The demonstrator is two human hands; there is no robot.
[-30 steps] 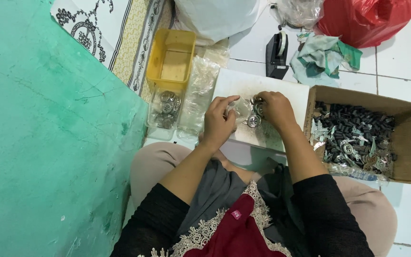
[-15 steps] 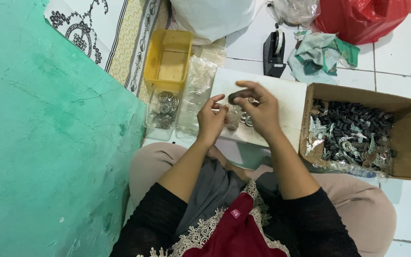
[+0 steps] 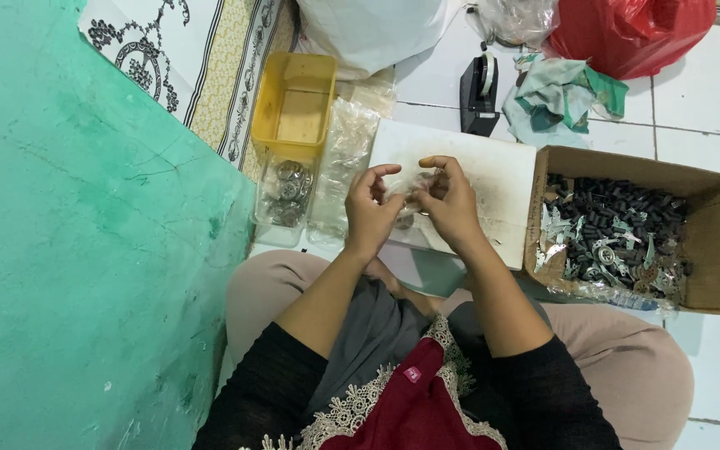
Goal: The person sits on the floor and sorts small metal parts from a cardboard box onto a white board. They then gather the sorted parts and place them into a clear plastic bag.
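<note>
My left hand [image 3: 374,210] and my right hand [image 3: 452,202] are together over the near edge of a white board [image 3: 493,171]. Between their fingertips they pinch a small clear plastic bag [image 3: 411,197] with small metal parts inside. The fingers of both hands curl around the bag and hide most of it. To the left of my left hand stands a clear plastic box [image 3: 284,193] with several round metal parts in it.
A yellow tray [image 3: 296,100] lies beyond the clear box, with clear plastic bags [image 3: 345,154] beside it. A cardboard box [image 3: 714,242] of dark and silvery small parts sits at the right. A black tape dispenser [image 3: 479,93], a cloth [image 3: 562,92], a red bag [image 3: 627,33] and a green wall [image 3: 68,250] surround the spot.
My hands have drawn slightly left and nearer to me over the board, and now hold the small bag between them. The view has shifted a little.
</note>
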